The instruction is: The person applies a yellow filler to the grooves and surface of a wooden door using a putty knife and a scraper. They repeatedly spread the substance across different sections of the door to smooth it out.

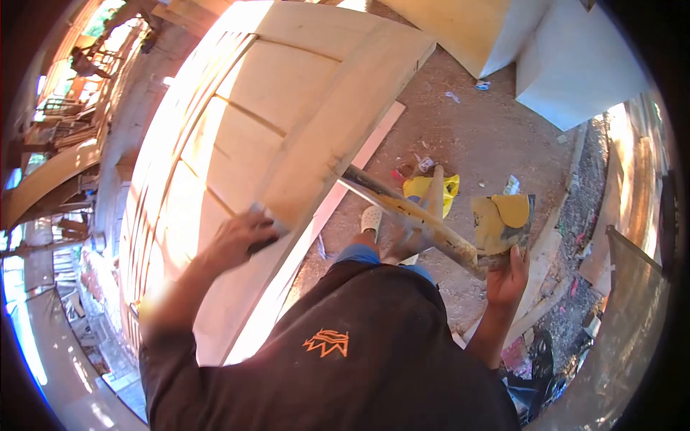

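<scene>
A pale wooden panelled door [287, 93] with grooves lies on my left. My left hand [241, 235] is over its near part, blurred, fingers curled together. A small pale edge shows at the fingertips, but I cannot make out what it is. In my right hand [507, 279] is a small flat board [496, 233], gripped at its lower edge and smeared with tan paste. A thick mound of yellow-tan paste [512, 210] sits on its upper part.
A stained wooden beam [413, 215] runs from under the door towards my right hand. A yellow plastic bag [449, 192] and scraps lie on the dirt ground [445, 122]. White-faced panels [575, 65] stand at the far right; stacked timber [57, 179] is at left.
</scene>
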The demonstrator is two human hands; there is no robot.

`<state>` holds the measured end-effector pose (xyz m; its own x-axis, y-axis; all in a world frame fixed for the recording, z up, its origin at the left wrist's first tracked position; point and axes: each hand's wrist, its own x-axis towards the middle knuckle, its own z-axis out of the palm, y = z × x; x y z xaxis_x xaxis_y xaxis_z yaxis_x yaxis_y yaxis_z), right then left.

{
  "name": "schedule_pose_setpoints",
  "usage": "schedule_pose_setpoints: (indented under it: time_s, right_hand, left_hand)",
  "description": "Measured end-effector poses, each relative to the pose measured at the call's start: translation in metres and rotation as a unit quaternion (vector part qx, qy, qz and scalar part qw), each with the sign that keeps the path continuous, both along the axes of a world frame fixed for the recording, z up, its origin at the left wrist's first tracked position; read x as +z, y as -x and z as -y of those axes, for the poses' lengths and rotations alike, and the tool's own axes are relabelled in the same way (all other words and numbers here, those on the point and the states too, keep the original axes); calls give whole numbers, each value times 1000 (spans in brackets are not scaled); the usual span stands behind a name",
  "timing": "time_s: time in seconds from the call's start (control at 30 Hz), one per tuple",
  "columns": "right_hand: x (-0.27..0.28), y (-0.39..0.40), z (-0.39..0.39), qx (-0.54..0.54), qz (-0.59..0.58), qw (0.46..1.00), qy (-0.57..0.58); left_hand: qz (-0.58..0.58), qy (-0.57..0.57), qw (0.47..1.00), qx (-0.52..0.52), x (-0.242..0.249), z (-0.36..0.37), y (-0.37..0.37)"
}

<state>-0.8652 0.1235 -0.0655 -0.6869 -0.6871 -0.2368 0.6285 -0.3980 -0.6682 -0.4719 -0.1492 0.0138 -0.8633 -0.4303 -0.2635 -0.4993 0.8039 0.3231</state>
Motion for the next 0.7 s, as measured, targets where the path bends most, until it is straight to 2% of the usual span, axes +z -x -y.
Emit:
schedule_pose_setpoints:
  time_s: [0.07, 0.1, 0.13, 0.17, 0.27, 0.3, 0.37, 0.4, 0.43, 0.47, 0.5, 0.6, 0.63, 0.7]
  right_hand:
    - [-14, 2, -11, 9, 25, 999, -23]
    - [-16, 0, -13, 24, 27, 999, -9]
    - [-16, -2, -13, 37, 27, 999, 6]
    - [-16, -6, -15, 47, 26, 998, 21]
    - [-9, -21, -29, 52, 32, 998, -3]
    - [-9, -25, -36, 71, 24, 997, -2]
    - [-13, -35, -47, 111, 2, 994, 1]
    - [-9, -40, -51, 124, 5, 992, 3]
    - [-5, -48, -55, 137, 7, 990, 4]
    - [-1, -55, -60, 151, 9, 989, 3]
    - [1, -63, -64, 161, 11, 987, 4]
    - [12, -93, -66, 179, -21, 984, -2]
    - [14, -104, -65, 174, -17, 985, -2]
    - [14, -131, -60, 164, -6, 986, 1]
  left_hand:
    - [72, -30, 996, 43, 26, -54, -45]
    - [154, -109, 976, 108, 47, -75, -54]
    - [394, -152, 905, 56, 53, -83, -71]
    - [497, -186, 847, 39, 59, -90, -84]
    - [354, -106, 926, 78, 53, -64, -99]
    - [282, -55, 953, 98, 50, -47, -84]
    - [139, 35, 983, 113, 55, -8, -18]
    - [55, 63, 994, 67, 57, 7, 14]
    - [7, 28, 997, 70, 62, 18, 45]
    - [-29, 35, 998, 31, 46, 40, 58]
    - [-31, 70, 997, 12, 30, 54, 67]
    - [82, 49, 993, 76, 7, 52, 63]
    - [-28, 64, 997, 17, -6, 49, 40]
    - [-24, 87, 996, -5, -12, 25, -17]
